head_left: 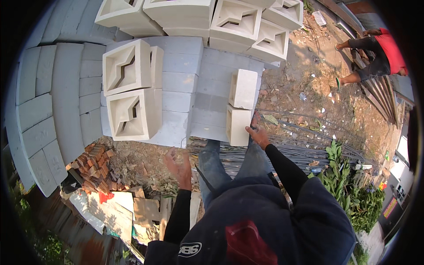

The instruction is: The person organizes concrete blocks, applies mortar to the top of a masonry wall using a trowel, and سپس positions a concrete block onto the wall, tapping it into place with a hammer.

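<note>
On grey slabs (181,66): 2 small blocks (238,126) | right hand (258,136) touching one | left hand (179,165) released

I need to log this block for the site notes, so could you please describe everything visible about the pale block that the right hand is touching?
The pale block looks like cast concrete, off-white and box-shaped with plain smooth faces toward the camera. It stands at the near edge of the grey slab stack, directly below a similar block that it appears to adjoin. The right hand rests its fingers against its lower right corner. Its far side is hidden.
</note>
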A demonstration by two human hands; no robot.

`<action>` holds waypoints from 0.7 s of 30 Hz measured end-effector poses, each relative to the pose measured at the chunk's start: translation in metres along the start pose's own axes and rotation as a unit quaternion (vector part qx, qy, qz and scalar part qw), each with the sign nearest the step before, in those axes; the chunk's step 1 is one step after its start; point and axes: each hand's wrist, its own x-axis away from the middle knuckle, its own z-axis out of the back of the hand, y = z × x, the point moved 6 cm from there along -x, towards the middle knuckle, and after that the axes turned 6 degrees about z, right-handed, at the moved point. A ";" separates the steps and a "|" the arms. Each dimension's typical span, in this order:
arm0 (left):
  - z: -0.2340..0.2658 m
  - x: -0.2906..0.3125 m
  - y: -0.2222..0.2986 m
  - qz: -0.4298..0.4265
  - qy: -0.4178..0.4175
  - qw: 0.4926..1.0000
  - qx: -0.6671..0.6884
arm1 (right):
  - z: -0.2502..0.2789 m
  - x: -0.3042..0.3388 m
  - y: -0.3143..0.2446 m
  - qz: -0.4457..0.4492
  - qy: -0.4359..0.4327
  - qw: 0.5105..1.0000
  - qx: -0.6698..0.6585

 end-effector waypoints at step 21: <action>-0.293 0.094 0.076 0.021 -0.159 0.967 -0.199 | 0.025 -0.107 -0.166 -0.056 0.208 0.970 0.110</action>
